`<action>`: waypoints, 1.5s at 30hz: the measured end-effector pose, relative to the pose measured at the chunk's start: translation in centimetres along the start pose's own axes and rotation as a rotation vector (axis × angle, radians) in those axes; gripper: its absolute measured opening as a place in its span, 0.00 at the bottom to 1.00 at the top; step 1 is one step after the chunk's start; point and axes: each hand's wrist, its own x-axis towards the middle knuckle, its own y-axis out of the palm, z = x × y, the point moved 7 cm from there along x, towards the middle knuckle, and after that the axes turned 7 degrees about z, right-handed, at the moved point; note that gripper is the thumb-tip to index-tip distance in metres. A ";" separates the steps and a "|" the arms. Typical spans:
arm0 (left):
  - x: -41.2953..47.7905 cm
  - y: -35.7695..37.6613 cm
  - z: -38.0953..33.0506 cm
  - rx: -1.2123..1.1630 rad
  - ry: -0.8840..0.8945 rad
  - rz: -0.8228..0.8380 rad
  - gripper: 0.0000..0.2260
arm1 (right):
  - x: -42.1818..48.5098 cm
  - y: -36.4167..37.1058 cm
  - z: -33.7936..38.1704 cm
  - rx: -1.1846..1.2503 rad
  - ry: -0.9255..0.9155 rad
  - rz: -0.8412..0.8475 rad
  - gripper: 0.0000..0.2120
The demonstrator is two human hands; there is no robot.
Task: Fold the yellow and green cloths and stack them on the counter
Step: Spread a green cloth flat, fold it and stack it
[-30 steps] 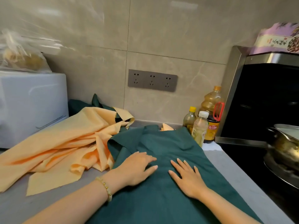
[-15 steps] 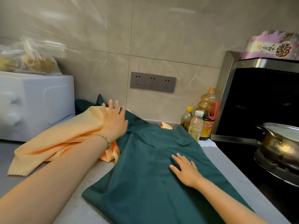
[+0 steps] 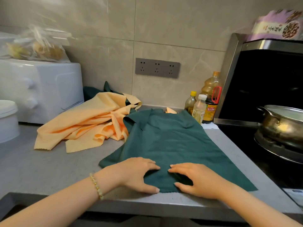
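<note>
Looking down through the head camera, I see the grey counter (image 3: 49,169) filling most of the view, with a white oven (image 3: 49,89) at its back left and a black stove panel (image 3: 262,86) on the right. The green cloth (image 3: 172,141) lies spread nearly flat down the middle of the counter, its far corners rumpled against the wall and its near hem close to the counter's front edge. The yellow cloth (image 3: 85,122) sits in a loose, crumpled heap to the left of it, touching the green cloth's far left corner, with more dark green fabric (image 3: 91,94) showing behind it. A metal pot (image 3: 282,126) stands on the stove. My left hand (image 3: 136,174) and right hand (image 3: 196,179) rest palm-down side by side on the near end of the green cloth, fingertips almost meeting, fingers arched and relaxed, thumbs by the hem, grasping nothing. Three bottles (image 3: 199,108) stand beside the stove panel. A beaded bracelet (image 3: 96,185) circles the left wrist.
</note>
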 end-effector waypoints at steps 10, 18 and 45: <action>-1.0 -3.2 3.0 0.296 -0.354 -0.225 0.15 | -1.4 -1.2 -1.8 -0.179 0.224 0.030 0.21; -5.1 -10.4 3.3 0.245 -0.443 -0.334 0.15 | -6.1 -8.0 -3.9 -0.192 0.453 -0.155 0.18; -0.6 -7.0 5.0 0.054 -0.326 0.050 0.11 | 0.3 -6.5 -6.3 0.147 0.240 0.233 0.16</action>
